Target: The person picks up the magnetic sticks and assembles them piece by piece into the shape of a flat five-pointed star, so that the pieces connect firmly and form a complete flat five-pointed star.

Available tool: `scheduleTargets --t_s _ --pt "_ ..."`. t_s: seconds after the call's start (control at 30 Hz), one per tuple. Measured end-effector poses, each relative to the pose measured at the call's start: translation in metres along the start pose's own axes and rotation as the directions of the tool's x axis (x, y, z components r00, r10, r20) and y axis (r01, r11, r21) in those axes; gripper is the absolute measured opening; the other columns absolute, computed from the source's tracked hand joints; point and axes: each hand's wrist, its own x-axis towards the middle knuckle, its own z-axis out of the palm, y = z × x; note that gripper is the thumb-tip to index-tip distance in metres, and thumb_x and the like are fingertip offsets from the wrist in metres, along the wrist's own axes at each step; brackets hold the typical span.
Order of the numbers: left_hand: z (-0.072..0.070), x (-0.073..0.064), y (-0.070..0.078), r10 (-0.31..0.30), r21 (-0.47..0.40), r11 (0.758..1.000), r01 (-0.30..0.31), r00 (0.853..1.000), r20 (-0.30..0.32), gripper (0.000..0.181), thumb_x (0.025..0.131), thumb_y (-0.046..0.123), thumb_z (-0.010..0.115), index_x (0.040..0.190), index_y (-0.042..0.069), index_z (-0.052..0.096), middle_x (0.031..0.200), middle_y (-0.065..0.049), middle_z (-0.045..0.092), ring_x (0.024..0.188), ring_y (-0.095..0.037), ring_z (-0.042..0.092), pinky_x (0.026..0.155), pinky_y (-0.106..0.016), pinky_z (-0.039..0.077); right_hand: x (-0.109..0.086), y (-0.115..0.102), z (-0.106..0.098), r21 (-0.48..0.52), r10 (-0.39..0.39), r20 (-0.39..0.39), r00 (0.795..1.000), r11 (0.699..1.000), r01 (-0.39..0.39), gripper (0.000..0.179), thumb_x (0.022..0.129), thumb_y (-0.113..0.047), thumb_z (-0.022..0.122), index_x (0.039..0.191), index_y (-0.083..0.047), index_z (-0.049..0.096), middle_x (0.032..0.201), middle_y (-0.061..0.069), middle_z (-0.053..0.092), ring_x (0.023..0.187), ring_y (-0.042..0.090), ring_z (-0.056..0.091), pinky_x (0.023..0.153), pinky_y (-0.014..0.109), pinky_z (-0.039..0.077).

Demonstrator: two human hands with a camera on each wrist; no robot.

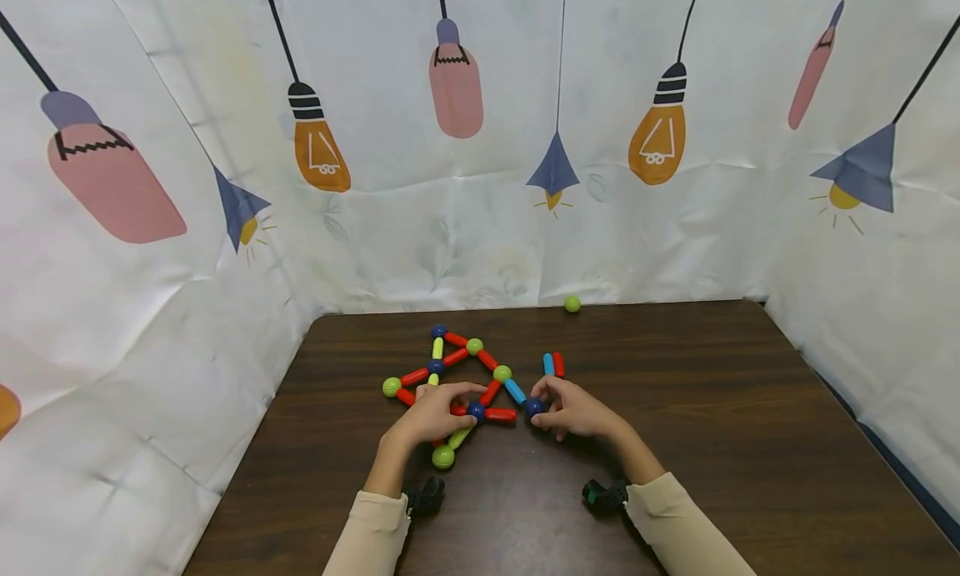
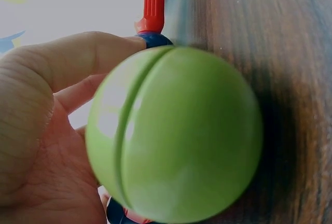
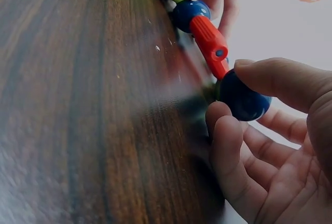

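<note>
A flat figure of magnetic sticks and balls lies on the table, with red sticks point(image 1: 455, 357) and green balls point(image 1: 475, 347). My left hand point(image 1: 435, 411) reaches over its near part and holds a blue ball point(image 1: 476, 411) between thumb and index finger. From that ball a red stick point(image 1: 501, 415) points right, its end free. My right hand point(image 1: 576, 408) pinches another blue ball point(image 3: 244, 97), which sits at the end of a light-blue stick point(image 1: 515, 391). A near green ball point(image 2: 179, 136) fills the left wrist view and hides part of the left fingers.
Beyond the right hand lie a loose light-blue stick point(image 1: 548, 364) and a red stick point(image 1: 558, 364), side by side. A single green ball point(image 1: 572, 303) is at the far table edge. The brown table point(image 1: 675, 351) meets a printed white curtain point(image 1: 495, 226) behind.
</note>
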Motion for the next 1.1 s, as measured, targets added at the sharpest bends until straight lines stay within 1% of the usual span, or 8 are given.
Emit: scheduleTargets --t_s 0.3,0.5,0.8,0.93,1.1 --pt "0.0037 0.002 0.0009 0.001 0.01 1.0 -0.001 1.0 0.016 0.045 0.093 0.024 0.076 0.137 0.025 0.065 0.089 0.01 0.064 0.079 -0.007 0.057 0.089 -0.045 0.026 -0.0003 -0.0014 0.0021 -0.011 0.014 -0.008 1.0 1.0 -0.014 0.034 0.095 -0.018 0.074 0.121 -0.007 0.055 0.11 0.013 0.059 0.068 0.021 0.066 0.059 0.037 0.058" --pt "0.0047 0.0032 0.0007 -0.003 0.003 1.0 0.003 1.0 0.014 0.045 0.093 0.025 0.076 0.136 0.026 0.065 0.089 0.01 0.065 0.08 -0.007 0.058 0.089 -0.046 0.026 -0.0014 -0.0025 0.0015 -0.019 0.007 0.001 1.0 1.0 -0.007 0.033 0.096 -0.018 0.073 0.12 -0.006 0.055 0.11 0.013 0.059 0.07 0.021 0.066 0.059 0.037 0.058" --pt "0.0051 0.007 -0.0015 -0.004 0.009 1.0 0.004 1.0 0.012 0.044 0.092 0.026 0.077 0.135 0.027 0.066 0.089 0.011 0.065 0.08 -0.006 0.058 0.091 -0.046 0.027 -0.001 -0.0041 0.0017 -0.007 0.026 0.008 1.0 1.0 -0.026 0.03 0.095 -0.017 0.074 0.117 -0.005 0.055 0.107 0.012 0.06 0.072 0.02 0.067 0.061 0.036 0.058" --pt "0.0053 0.0071 0.0009 -0.013 0.015 1.0 0.013 1.0 0.016 0.045 0.092 0.028 0.078 0.135 0.025 0.065 0.089 0.011 0.065 0.079 -0.006 0.058 0.092 -0.047 0.027 -0.0009 -0.0046 0.0021 -0.006 0.03 0.014 0.999 1.0 -0.03 0.029 0.096 -0.017 0.073 0.116 -0.006 0.055 0.107 0.011 0.06 0.073 0.02 0.066 0.061 0.036 0.058" --pt "0.0082 0.0074 0.0081 -0.016 0.029 0.999 0.016 1.0 0.003 0.05 0.09 0.032 0.079 0.137 0.02 0.064 0.089 0.007 0.065 0.079 -0.009 0.057 0.09 -0.048 0.026 -0.0003 -0.0062 0.0023 -0.016 0.018 0.03 0.999 1.0 -0.018 0.029 0.095 -0.018 0.074 0.115 -0.006 0.056 0.105 0.01 0.06 0.072 0.019 0.065 0.062 0.037 0.058"
